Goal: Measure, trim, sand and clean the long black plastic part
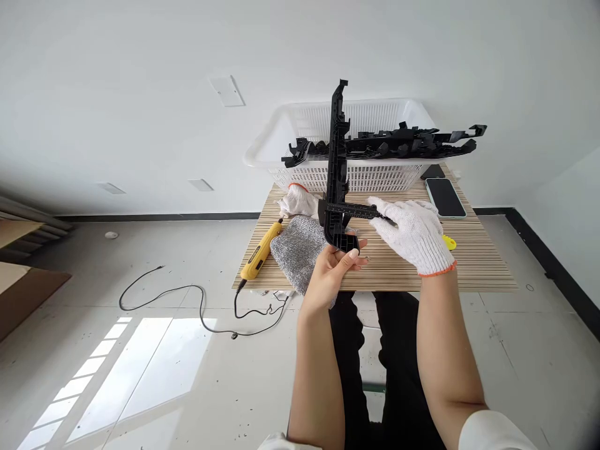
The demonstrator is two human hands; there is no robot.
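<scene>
caliper [356, 210] markings too small, yellow thing [450, 242] perhaps half hidden

Open tabletop [482, 265] at right front, behind the gloved right hand [415, 234]. Blocked at rear by basket [360, 175] and phone [445, 197]; at left by grey cloth [297, 250], yellow tool [260, 253], spare glove [296, 201]. Centre barred by upright black part [338, 156], gripped at base by left hand [335, 265].

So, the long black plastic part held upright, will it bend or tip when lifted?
The black plastic part stands straight from the bare left hand gripping its bottom end, so it is probably stiff. One hand carries it, so likely light. Tall and narrow, it would probably tip if released.
</scene>
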